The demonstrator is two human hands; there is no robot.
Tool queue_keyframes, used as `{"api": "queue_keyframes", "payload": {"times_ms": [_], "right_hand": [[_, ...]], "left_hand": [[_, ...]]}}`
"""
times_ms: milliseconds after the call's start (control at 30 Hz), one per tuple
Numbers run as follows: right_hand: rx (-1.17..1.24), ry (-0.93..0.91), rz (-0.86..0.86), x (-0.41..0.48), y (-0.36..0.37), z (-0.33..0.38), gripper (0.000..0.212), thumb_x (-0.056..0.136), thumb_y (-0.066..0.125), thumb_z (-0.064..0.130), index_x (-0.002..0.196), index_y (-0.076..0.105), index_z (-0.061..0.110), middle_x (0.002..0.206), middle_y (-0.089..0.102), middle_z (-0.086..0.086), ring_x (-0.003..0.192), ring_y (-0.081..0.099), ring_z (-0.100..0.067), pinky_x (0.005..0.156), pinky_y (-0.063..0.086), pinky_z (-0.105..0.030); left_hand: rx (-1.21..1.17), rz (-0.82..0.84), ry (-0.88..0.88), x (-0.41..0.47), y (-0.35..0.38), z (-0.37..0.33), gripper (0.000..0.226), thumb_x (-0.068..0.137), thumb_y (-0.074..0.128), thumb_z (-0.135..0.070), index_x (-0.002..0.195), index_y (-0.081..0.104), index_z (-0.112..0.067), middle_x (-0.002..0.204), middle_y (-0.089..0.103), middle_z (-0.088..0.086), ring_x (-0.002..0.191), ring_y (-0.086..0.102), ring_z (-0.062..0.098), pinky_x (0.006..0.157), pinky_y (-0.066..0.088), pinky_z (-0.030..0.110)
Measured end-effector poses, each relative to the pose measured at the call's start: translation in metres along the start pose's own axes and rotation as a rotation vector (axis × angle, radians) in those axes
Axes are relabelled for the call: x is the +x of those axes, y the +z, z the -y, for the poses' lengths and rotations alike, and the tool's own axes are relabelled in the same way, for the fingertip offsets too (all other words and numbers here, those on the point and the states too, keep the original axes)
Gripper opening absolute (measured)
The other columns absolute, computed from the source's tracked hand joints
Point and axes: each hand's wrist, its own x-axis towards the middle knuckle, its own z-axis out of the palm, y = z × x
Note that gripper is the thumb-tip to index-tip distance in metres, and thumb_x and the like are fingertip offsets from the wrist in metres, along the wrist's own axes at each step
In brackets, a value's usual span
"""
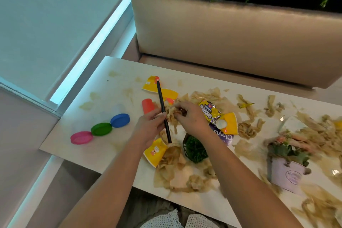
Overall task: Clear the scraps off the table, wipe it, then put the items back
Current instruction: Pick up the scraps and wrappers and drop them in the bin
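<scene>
My left hand [149, 126] curls round a thin black stick [162, 105] that slants over the yellow wrappers [153, 83]. My right hand [190, 116] pinches a clump of tan scraps [171, 114] just beside it, above the white table [103, 146]. Crowding my right wrist are a dark pot of greenery [194, 149], a purple clay packet [224, 138] and a snack bag [210, 110]. A red cup [147, 105] sits just beyond my left fingers. Pink [81, 137], green [101, 129] and blue [120, 120] lids line up to the left, and a lilac flower pot [286, 174] stands among loose scraps well to the right.
</scene>
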Motion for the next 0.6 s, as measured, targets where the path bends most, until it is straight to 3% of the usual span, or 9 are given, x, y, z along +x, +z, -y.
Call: {"api": "queue_keyframes", "payload": {"times_ms": [67,167,300,367,467,533,600], "right_hand": [[0.04,0.011,0.025,-0.005,-0.01,0.001,0.023,0.093,0.068,0.012,0.113,0.069,0.023,0.098,0.064,0.01,0.083,0.056,-0.004,0.069,0.039,-0.007],[0.12,0.011,0.033,-0.008,-0.022,0.004,0.022,0.09,0.068,0.01,0.108,0.063,0.022,0.092,0.062,0.007,0.077,0.056,-0.005,0.066,0.044,-0.016],[0.156,-0.002,0.061,-0.01,-0.024,0.012,0.017,0.089,0.069,0.015,0.1,0.063,0.027,0.099,0.061,0.008,0.08,0.06,-0.006,0.068,0.048,-0.021],[0.227,0.003,0.088,-0.011,-0.018,0.017,0.016,0.089,0.068,0.013,0.102,0.064,0.023,0.108,0.058,0.001,0.08,0.061,-0.005,0.069,0.05,-0.019],[0.389,0.025,0.093,-0.013,-0.006,0.022,0.025,0.09,0.064,0.005,0.111,0.064,0.018,0.102,0.062,0.001,0.081,0.063,-0.008,0.071,0.055,-0.023],[0.496,0.115,0.054,-0.011,0.004,0.02,0.029,0.091,0.062,-0.001,0.114,0.062,0.016,0.102,0.061,-0.004,0.087,0.065,-0.018,0.074,0.061,-0.03],[0.431,0.2,0.038,-0.008,0.015,0.012,0.031,0.09,0.058,-0.002,0.115,0.06,0.017,0.106,0.057,-0.006,0.088,0.065,-0.025,0.076,0.062,-0.039]], "left_hand": [[-0.009,-0.004,-0.004,-0.009,0.011,0.0,0.029,0.097,0.069,-0.008,0.126,0.069,-0.012,0.095,0.077,0.003,0.089,0.073,0.01,0.087,0.059,0.027],[-0.015,-0.004,0.002,-0.02,0.02,-0.004,0.026,0.095,0.072,-0.01,0.121,0.07,-0.013,0.099,0.077,0.005,0.091,0.073,0.012,0.082,0.059,0.024],[0.04,-0.048,0.042,-0.03,0.024,-0.013,0.023,0.098,0.068,-0.008,0.121,0.065,-0.01,0.09,0.076,0.003,0.084,0.073,0.01,0.077,0.058,0.022],[0.114,-0.087,0.075,-0.03,0.022,-0.017,0.023,0.099,0.068,-0.008,0.12,0.064,-0.015,0.096,0.075,0.008,0.086,0.07,0.016,0.083,0.058,0.031],[0.181,-0.214,0.101,-0.029,0.013,-0.019,0.028,0.098,0.069,-0.01,0.125,0.062,-0.013,0.105,0.074,0.02,0.086,0.067,0.025,0.088,0.06,0.046],[0.163,-0.31,0.127,-0.03,0.006,-0.019,0.024,0.098,0.069,-0.011,0.121,0.062,-0.011,0.091,0.074,0.013,0.078,0.066,0.022,0.075,0.059,0.039],[0.08,-0.37,0.146,-0.032,-0.004,-0.019,0.021,0.098,0.068,-0.01,0.118,0.062,-0.01,0.086,0.072,0.007,0.078,0.066,0.021,0.076,0.054,0.035]]}}
